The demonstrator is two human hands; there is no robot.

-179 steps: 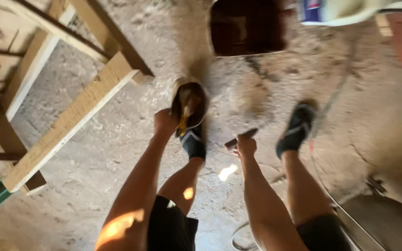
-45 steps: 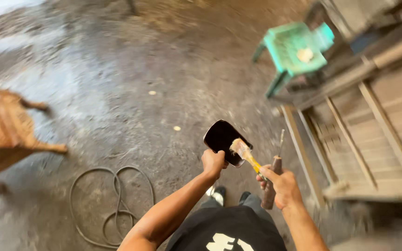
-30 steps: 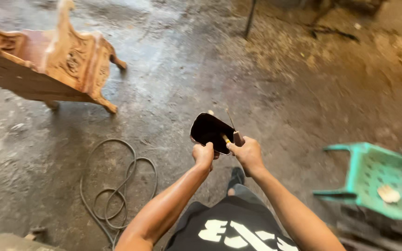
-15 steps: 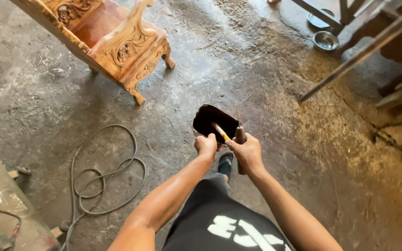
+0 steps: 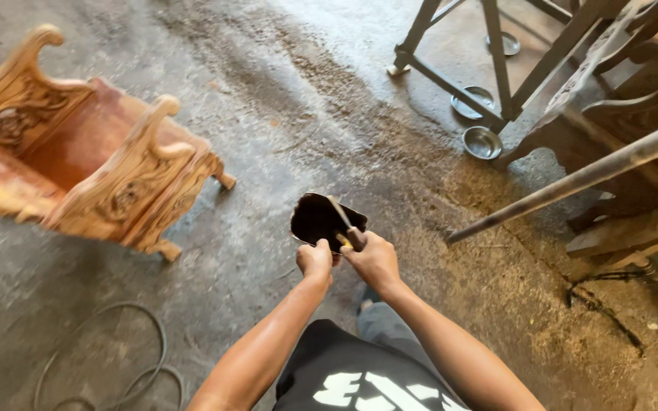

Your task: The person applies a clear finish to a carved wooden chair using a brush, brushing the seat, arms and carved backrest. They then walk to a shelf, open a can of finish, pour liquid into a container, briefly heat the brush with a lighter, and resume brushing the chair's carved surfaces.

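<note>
Dark can (image 5: 321, 219) held in air above concrete floor (image 5: 268, 114), left hand (image 5: 314, 261) pinching near rim. Right hand (image 5: 375, 261) closed on brush handle (image 5: 342, 221) dipping inside. Likely light, rigid, thin-walled (contents may slosh); rim grip looks best. Carved wooden chair (image 5: 93, 167) well apart, left.

Seen from above, the left hand (image 5: 314, 261) grips the near rim of a dark container (image 5: 321, 219), while the right hand (image 5: 375, 261), just beside it, holds a brush (image 5: 346, 227) whose end reaches into it. A carved wooden chair (image 5: 93, 171) stands to the left on the concrete floor (image 5: 283, 99); a hose (image 5: 116, 365) coils nearby.
</note>
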